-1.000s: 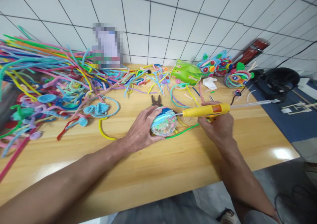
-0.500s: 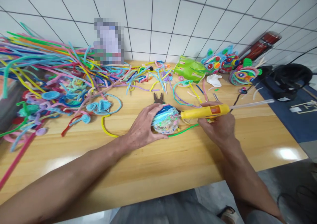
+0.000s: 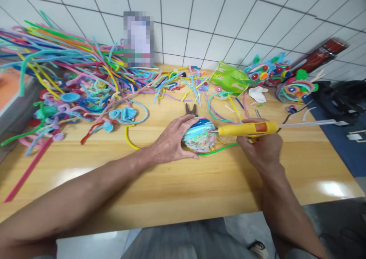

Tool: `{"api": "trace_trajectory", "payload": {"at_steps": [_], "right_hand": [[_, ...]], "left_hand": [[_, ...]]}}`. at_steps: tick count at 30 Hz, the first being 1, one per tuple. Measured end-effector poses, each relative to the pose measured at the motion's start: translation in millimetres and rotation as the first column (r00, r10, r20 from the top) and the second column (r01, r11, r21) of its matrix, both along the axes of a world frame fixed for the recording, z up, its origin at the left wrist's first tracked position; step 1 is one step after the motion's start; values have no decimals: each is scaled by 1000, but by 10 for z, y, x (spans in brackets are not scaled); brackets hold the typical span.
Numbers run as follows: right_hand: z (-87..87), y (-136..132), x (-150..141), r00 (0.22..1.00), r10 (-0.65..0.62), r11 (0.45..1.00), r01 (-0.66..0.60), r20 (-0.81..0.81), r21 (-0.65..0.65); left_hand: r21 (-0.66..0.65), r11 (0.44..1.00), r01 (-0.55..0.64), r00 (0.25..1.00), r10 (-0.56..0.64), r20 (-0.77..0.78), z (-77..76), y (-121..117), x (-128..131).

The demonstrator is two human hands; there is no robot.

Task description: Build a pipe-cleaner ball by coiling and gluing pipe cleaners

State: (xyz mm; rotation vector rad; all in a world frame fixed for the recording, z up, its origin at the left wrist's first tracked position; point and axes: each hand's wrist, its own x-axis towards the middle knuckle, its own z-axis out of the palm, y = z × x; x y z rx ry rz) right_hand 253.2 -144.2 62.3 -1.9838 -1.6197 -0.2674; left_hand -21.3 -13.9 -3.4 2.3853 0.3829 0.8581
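My left hand (image 3: 173, 139) is wrapped round the left side of a ball (image 3: 200, 135), banded in dark and light blue at the top and clear with coloured specks below. In my right hand (image 3: 263, 148) is a yellow hot glue gun (image 3: 240, 129). Its metal nozzle points left and meets the right edge of the ball; whether it touches I cannot tell. A clear glue stick (image 3: 307, 124) juts from the gun's back. Just behind the ball lie dark-jawed pliers (image 3: 191, 109), their handles hidden. A green pipe cleaner (image 3: 221, 149) runs from under the ball towards my right hand.
A heap of pipe cleaners (image 3: 74, 66) covers the table's left side. Along the tiled wall stand a green packet (image 3: 228, 78), a crumpled tissue (image 3: 258, 94) and colourful decorated balls (image 3: 296, 91). A dark red flask (image 3: 320, 57) leans at the back right, near a black strap (image 3: 343, 95).
The whole view has shifted, so things appear further right. Both hands keep their hold, and the glue gun's nozzle stays at the ball's right edge.
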Motion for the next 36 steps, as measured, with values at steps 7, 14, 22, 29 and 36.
{"api": "trace_trajectory", "payload": {"at_steps": [7,14,22,29,36], "right_hand": [[-65,-12,109,997,-75,996,76,-15,40],[-47,-6,118,998,-66,996,67,-14,55],[-80,30,135,997,-71,995,72,-13,65],[-108,29,124,999,-36,998,36,-13,47],[-11,8,-4,1000,7,998,-6,-11,64]], "left_hand": [[-30,998,60,998,-60,11,52,72,-25],[-74,992,106,994,-107,-9,101,83,-47],[-32,995,89,996,-90,-12,107,67,-57],[-10,1000,-12,1000,12,14,65,-29,-8],[24,998,-52,998,52,-30,19,-44,6]]}}
